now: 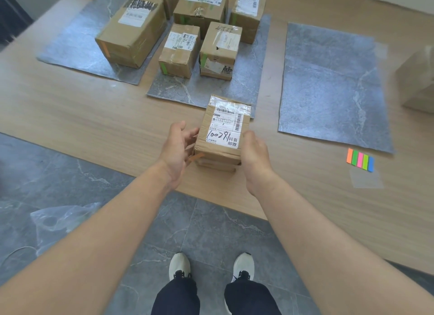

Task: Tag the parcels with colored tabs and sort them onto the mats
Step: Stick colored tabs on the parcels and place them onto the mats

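Note:
A small cardboard parcel (223, 136) with a white label marked "100291" stands on the wooden surface just in front of the middle mat (206, 92). An orange tab (196, 157) sticks out from its lower left edge. My left hand (178, 148) lies against the parcel's left side with relaxed, spread fingers touching it. My right hand (254, 157) grips the right side, thumb at the top edge, fingers hidden behind the box. A strip of colored tabs (360, 160) lies to the right.
The left mat (70, 44) carries a large orange-tabbed box (131, 30). Several green-tabbed boxes (179, 50) fill the middle mat. The right mat (328, 87) is bare. A white box (420, 80) sits at the right edge. A plastic bag (61, 218) lies on the floor.

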Demonstrator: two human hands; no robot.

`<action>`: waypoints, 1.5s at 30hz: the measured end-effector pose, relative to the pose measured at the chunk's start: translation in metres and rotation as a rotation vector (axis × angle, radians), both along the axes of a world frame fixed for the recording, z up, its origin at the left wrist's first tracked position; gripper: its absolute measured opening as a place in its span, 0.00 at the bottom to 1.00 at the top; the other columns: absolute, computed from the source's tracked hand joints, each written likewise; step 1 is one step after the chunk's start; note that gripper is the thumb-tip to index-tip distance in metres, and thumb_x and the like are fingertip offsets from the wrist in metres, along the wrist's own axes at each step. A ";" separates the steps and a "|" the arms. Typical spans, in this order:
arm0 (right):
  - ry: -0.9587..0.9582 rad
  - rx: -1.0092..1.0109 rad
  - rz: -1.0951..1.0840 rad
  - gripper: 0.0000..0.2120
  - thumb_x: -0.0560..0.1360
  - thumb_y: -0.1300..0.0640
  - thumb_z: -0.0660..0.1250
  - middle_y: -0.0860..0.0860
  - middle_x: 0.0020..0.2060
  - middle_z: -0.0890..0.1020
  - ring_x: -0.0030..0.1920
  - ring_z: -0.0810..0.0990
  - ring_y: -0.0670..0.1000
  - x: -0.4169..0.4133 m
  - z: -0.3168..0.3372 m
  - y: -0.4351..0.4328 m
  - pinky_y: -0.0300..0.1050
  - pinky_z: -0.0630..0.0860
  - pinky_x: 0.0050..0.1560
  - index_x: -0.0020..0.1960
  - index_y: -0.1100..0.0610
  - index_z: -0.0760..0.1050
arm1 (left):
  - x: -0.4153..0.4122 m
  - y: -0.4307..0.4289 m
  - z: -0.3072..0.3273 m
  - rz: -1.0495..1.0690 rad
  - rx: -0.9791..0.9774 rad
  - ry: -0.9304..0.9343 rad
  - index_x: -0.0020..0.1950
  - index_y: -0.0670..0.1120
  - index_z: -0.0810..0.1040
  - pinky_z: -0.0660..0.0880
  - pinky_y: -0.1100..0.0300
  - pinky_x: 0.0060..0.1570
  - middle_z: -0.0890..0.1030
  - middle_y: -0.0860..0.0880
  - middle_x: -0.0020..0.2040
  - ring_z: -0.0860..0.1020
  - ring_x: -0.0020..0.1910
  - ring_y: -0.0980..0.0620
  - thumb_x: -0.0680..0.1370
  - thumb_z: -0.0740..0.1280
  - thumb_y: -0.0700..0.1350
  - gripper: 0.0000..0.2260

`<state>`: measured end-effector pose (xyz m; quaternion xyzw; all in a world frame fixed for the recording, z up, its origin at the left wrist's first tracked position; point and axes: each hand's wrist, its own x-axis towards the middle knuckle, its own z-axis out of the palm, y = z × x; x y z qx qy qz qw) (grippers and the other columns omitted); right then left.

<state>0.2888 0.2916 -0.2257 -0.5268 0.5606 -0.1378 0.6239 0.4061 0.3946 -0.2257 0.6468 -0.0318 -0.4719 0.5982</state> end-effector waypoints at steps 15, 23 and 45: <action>-0.098 -0.092 0.082 0.20 0.80 0.45 0.53 0.50 0.49 0.86 0.54 0.82 0.56 0.016 0.129 0.002 0.53 0.77 0.58 0.48 0.53 0.80 | 0.002 0.007 0.136 0.118 -0.005 -0.156 0.55 0.46 0.81 0.75 0.57 0.46 0.84 0.49 0.46 0.79 0.45 0.50 0.83 0.50 0.62 0.26; -0.140 -0.152 0.148 0.19 0.83 0.45 0.52 0.50 0.48 0.83 0.51 0.80 0.53 0.047 0.202 0.010 0.50 0.74 0.50 0.48 0.53 0.77 | 0.027 0.022 0.208 0.175 -0.047 -0.240 0.57 0.46 0.80 0.74 0.55 0.47 0.83 0.49 0.45 0.78 0.43 0.51 0.83 0.48 0.63 0.28; -0.124 -0.129 0.027 0.19 0.83 0.46 0.53 0.50 0.42 0.74 0.41 0.68 0.51 0.344 0.206 0.094 0.49 0.65 0.41 0.48 0.60 0.72 | 0.338 0.096 0.221 0.110 -0.042 -0.204 0.57 0.46 0.81 0.76 0.58 0.44 0.84 0.49 0.45 0.79 0.40 0.51 0.83 0.50 0.62 0.26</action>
